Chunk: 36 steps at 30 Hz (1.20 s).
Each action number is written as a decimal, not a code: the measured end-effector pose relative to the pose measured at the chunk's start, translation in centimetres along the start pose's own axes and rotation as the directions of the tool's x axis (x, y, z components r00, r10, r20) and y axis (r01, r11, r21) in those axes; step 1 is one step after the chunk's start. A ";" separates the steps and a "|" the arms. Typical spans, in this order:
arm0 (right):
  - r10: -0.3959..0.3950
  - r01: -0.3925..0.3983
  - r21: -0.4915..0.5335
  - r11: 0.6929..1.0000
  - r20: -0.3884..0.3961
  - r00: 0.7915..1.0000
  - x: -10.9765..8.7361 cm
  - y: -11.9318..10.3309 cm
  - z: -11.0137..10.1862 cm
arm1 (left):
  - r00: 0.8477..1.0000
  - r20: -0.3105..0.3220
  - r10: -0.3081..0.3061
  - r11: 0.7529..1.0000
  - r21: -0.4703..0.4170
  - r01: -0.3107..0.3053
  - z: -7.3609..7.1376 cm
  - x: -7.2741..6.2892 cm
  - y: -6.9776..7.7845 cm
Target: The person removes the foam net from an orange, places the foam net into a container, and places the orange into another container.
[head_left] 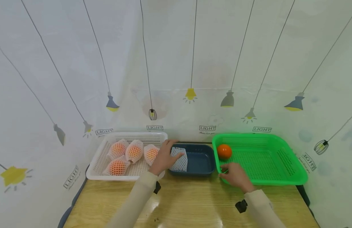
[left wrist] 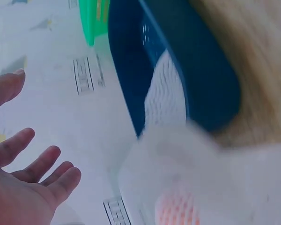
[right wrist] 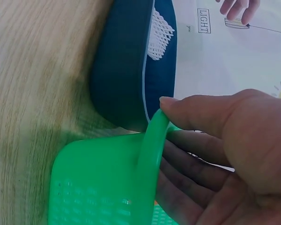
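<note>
My left hand (head_left: 166,158) is above the gap between the white basket (head_left: 91,171) and the dark blue bin (head_left: 201,161), its fingers spread and holding nothing. A white foam net sleeve (head_left: 180,160) lies in the left part of the bin. With my right hand (head_left: 235,174) I grip the near-left rim of the green basket (right wrist: 150,164), the thumb on one side and the fingers on the other. An orange fruit (head_left: 224,151) without a net sits in that basket's left corner, just beyond the right hand.
The white basket holds several orange fruits in foam nets, one of them (head_left: 134,151) near its middle. All three containers stand in a row on a wooden table (head_left: 187,199). Behind them hangs a pale sheet (head_left: 176,63) printed with lamps.
</note>
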State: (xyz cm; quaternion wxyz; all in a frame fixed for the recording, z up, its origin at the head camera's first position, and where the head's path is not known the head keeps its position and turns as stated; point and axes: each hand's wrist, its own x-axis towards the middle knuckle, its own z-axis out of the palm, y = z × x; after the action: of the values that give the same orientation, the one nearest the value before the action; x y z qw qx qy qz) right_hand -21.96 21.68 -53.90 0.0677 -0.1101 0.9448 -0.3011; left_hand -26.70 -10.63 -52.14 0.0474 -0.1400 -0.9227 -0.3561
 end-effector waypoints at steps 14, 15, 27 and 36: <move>0.018 -0.020 -0.061 0.998 -0.041 0.999 -0.3 -0.6 0.5 | 0.975 0.074 -0.210 0.974 0.107 0.201 -4.2 2.3 -6.7; 0.022 -0.025 -0.062 0.998 -0.043 0.999 -0.3 -0.5 0.5 | 0.971 0.090 -0.223 0.970 0.119 0.212 -4.4 2.4 -7.1; 0.011 -0.016 -0.075 0.997 -0.065 0.998 -0.2 -0.3 0.6 | 0.855 0.323 -0.405 0.897 0.319 0.305 -5.4 3.4 -9.7; 0.010 -0.015 -0.068 0.998 -0.062 0.998 -0.3 -0.3 0.6 | 0.825 0.428 -0.370 0.911 0.343 0.231 -4.9 3.4 -9.7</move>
State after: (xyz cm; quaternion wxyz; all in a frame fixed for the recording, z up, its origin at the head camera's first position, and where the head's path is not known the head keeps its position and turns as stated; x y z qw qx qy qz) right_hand -21.52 21.19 -54.18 0.0368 -0.0971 0.9568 -0.2715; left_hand -32.81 -19.99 -54.07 -0.2228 -0.0680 -0.9556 -0.1805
